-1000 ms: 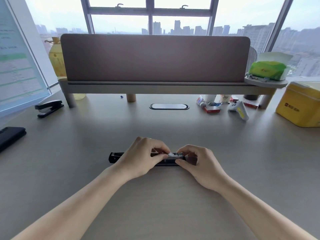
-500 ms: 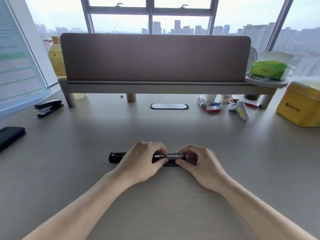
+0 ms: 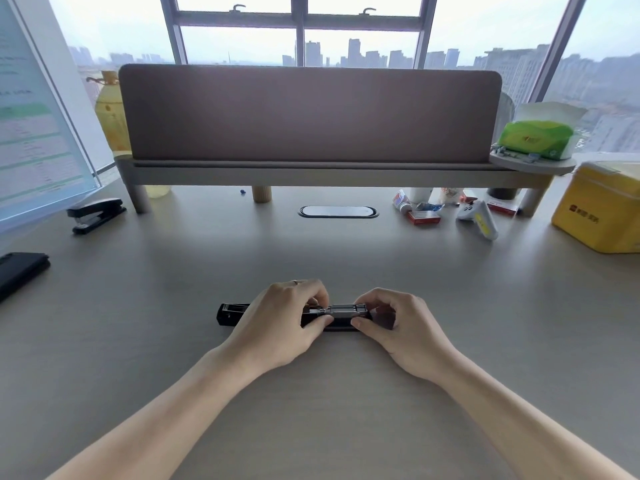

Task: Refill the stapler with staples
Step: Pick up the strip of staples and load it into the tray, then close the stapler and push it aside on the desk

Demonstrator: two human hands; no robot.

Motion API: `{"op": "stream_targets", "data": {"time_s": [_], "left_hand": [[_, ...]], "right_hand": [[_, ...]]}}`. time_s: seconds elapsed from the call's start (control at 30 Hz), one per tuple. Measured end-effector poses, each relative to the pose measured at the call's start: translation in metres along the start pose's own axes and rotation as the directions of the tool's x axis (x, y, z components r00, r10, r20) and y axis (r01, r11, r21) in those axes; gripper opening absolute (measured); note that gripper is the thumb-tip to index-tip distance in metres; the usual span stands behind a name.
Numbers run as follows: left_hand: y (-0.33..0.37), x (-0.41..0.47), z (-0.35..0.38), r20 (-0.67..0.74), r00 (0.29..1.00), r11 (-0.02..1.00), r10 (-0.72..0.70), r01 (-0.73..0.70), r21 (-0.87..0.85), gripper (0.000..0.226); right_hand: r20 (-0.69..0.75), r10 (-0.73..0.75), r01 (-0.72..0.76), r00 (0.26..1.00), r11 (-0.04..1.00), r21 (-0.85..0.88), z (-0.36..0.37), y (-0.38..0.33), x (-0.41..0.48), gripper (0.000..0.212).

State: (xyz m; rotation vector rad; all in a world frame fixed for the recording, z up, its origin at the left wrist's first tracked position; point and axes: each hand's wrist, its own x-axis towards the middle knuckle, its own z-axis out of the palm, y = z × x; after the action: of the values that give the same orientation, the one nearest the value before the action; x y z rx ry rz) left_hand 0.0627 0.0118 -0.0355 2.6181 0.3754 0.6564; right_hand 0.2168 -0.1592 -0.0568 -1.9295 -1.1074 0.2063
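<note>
The opened stapler (image 3: 230, 313), laid flat on the counter (image 3: 346, 410), is pinched by the left hand (image 3: 280, 323) and the right hand (image 3: 398, 327).

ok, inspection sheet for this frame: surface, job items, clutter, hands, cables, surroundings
Surface: grey desk, bare in front of the person.
Job's things: black stapler lying opened flat, metal staple channel exposed; small red box, maybe staples, at the far right.
Clutter: second black stapler far left, closed; yellow box; green tissue pack on the shelf; white gadget; dark object at the left edge.
Hands: left hand and right hand both pinch the stapler at the channel.
Cables: nothing seen; cable port closed.
Surroundings: fabric divider, windows with a city skyline, lit screen on the left.
</note>
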Motion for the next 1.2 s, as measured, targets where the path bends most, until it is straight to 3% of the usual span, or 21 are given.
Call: {"op": "stream_targets", "data": {"time_s": [0.4,0.53,0.67,0.83,0.93,1.07,1.2], "left_hand": [[-0.003,0.001,-0.004,0.056,0.998,1.000,0.014,-0.014,0.004,0.021],[-0.020,0.002,-0.030,0.230,0.971,0.998,-0.059,0.051,0.041,0.034],[-0.037,0.004,-0.054,0.347,0.931,0.986,-0.110,0.059,0.156,0.024],[-0.031,0.016,-0.072,0.489,0.869,0.958,-0.075,-0.074,0.278,0.027],[-0.013,0.032,-0.083,0.537,0.842,0.884,-0.045,-0.217,0.414,0.026],[0.009,0.048,-0.089,0.512,0.856,0.832,-0.075,-0.229,0.505,0.046],[0.022,0.056,-0.095,0.409,0.912,0.940,-0.038,-0.106,0.324,0.051]], "right_hand": [[-0.001,0.006,-0.006,1.000,1.000,0.001,0.000,0.000,0.000,0.010],[-0.001,0.015,-0.015,1.000,1.000,0.000,0.001,0.001,0.000,0.010],[-0.011,0.020,-0.020,1.000,1.000,-0.014,0.001,0.000,0.000,0.009],[-0.007,0.029,-0.029,1.000,0.999,-0.024,0.001,-0.002,0.000,0.009],[-0.014,0.033,-0.034,0.999,0.999,-0.029,0.002,-0.003,0.000,0.008],[-0.027,0.031,-0.031,0.999,0.999,-0.031,0.003,-0.003,0.000,0.008],[-0.019,0.015,-0.015,1.000,1.000,-0.027,0.002,-0.003,0.000,0.008]]}}
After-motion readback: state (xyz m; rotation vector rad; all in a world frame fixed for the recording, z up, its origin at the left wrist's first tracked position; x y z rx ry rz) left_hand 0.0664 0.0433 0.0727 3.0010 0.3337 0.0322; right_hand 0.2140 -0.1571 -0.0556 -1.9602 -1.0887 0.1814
